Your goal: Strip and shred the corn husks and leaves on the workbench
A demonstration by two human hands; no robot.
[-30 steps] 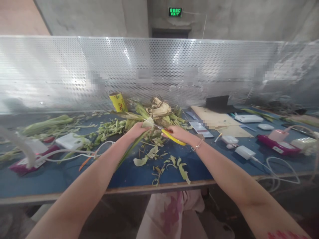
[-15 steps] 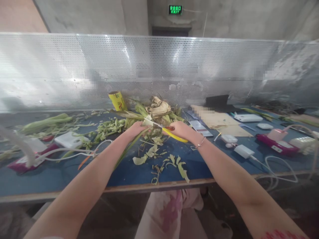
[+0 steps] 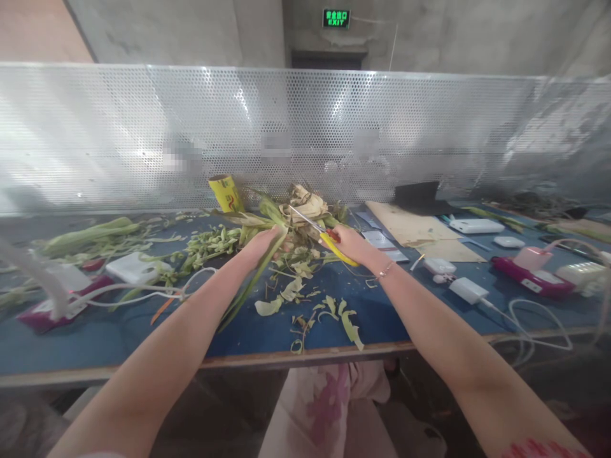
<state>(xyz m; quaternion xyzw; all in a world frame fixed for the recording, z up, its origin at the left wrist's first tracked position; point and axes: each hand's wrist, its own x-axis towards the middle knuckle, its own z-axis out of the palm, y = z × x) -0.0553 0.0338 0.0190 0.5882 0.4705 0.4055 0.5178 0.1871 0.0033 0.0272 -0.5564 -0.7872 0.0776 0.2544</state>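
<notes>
My left hand (image 3: 270, 243) is closed around a long green leafy stalk (image 3: 248, 289), whose tail hangs down toward the front of the table. My right hand (image 3: 348, 243) grips scissors (image 3: 340, 249) with yellow and red handles. Their metal blades point up and left, a little apart from the stalk. Behind both hands lies a heap of dry, pale husk-like leaves (image 3: 308, 203). Cut leaf scraps (image 3: 291, 289) are scattered on the blue tabletop (image 3: 372, 318) below the hands. The fingertips of my left hand are partly hidden by leaves.
Chopped green pieces (image 3: 212, 248) lie left of my hands, near a yellow cardboard tube (image 3: 225, 193). Power strips (image 3: 532, 280) with cables, white chargers (image 3: 468, 291) and brown paper (image 3: 415, 226) occupy the right side. A perforated metal screen (image 3: 305, 133) closes off the back.
The scissors have drawn back from the stalk, and their blades tilt more steeply upward. A pale piece beside my left fingers no longer shows there.
</notes>
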